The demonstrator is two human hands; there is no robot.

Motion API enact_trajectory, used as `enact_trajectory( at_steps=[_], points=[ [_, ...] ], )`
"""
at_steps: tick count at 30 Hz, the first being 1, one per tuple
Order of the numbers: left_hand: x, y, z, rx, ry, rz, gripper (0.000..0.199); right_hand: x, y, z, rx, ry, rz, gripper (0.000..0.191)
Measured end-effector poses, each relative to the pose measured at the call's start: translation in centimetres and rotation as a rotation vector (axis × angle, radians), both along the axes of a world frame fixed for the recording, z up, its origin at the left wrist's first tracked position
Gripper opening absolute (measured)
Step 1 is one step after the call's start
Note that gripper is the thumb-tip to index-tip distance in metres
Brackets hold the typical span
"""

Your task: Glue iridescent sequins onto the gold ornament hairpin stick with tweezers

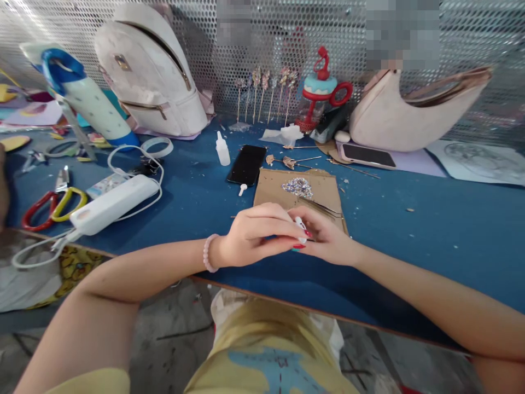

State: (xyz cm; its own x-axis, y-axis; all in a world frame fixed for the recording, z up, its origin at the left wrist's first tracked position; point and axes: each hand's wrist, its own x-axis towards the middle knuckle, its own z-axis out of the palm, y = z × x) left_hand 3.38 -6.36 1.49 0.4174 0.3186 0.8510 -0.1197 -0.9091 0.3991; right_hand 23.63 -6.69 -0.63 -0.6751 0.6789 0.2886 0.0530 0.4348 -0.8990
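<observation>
My left hand (262,235), with a pink bead bracelet at the wrist, is closed, its fingertips pinching a small white piece (301,227). My right hand (326,235) is curled around the same piece from the other side. Fingers cover much of it, so its kind is unclear. Both hands are over the near edge of a cardboard sheet (268,183). A heap of shiny rhinestones (299,187) lies on that cardboard, with tweezers (322,207) beside it. Just beyond are a black phone (247,164), a white dropper bottle (222,149) and a tiny white scoop (243,189).
To the left lie scissors (57,202), a white power strip (118,203) with its cable, and a leaning bottle (90,98). A backpack (151,76), decorated sticks (262,98), a red-lidded cup (318,93), a handbag (394,120) and another phone (369,156) line the back.
</observation>
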Motion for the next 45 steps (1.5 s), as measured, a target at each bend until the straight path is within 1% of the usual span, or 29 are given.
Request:
enact_trajectory(
  at_steps=[4, 8, 12, 14, 16, 18, 20, 26, 33, 37, 39, 43, 45],
  points=[
    [0.0, 0.1, -0.2, 0.015, 0.025, -0.013, 0.009, 0.1, 0.1, -0.3, 0.030, 0.020, -0.038, 0.036],
    [-0.1, 0.0, -0.3, 0.020, 0.036, -0.015, 0.010, 0.2, 0.1, -0.2, 0.055, 0.036, -0.051, 0.039],
    [0.0, 0.1, -0.2, 0.000, 0.020, 0.002, 0.011, 0.2, -0.1, 0.1, 0.042, 0.025, -0.058, 0.035],
    [0.1, 0.3, -0.3, -0.063, -0.021, 0.057, 0.014, 0.1, -0.3, 0.3, -0.016, 0.045, -0.042, 0.030],
    [0.2, 0.5, -0.5, -0.162, -0.072, 0.116, 0.015, 0.0, -0.6, 0.6, -0.119, 0.090, 0.006, 0.025],
    [0.2, 0.7, -0.6, -0.251, -0.110, 0.140, 0.014, -0.1, -0.9, 1.0, -0.222, 0.127, 0.057, 0.028],
    [0.3, 0.8, -0.7, -0.292, -0.123, 0.132, 0.014, -0.3, -1.2, 1.2, -0.290, 0.163, 0.098, 0.033],
    [0.2, 0.7, -0.4, -0.253, -0.104, 0.126, 0.013, -0.3, -1.5, 1.0, -0.421, 0.258, 0.177, 0.032],
    [0.2, 1.0, -0.6, -0.221, -0.115, 0.102, 0.013, -0.3, -1.5, 0.8, -0.388, 0.247, 0.171, 0.035],
    [0.1, 1.2, -0.8, -0.231, -0.116, 0.070, 0.016, -0.4, -1.5, 0.8, -0.422, 0.243, 0.166, 0.036],
    [0.1, 1.4, -0.9, -0.256, -0.122, 0.071, 0.014, -0.5, -1.2, 0.8, -0.450, 0.243, 0.117, 0.036],
    [0.2, 1.9, -1.0, -0.326, -0.156, 0.137, 0.007, -0.1, -0.1, 1.1, -0.566, 0.301, -0.128, 0.037],
    [0.2, 2.2, -1.0, -0.367, -0.166, 0.183, 0.006, 0.1, 0.5, 1.3, -0.628, 0.346, -0.214, 0.040]
  ],
)
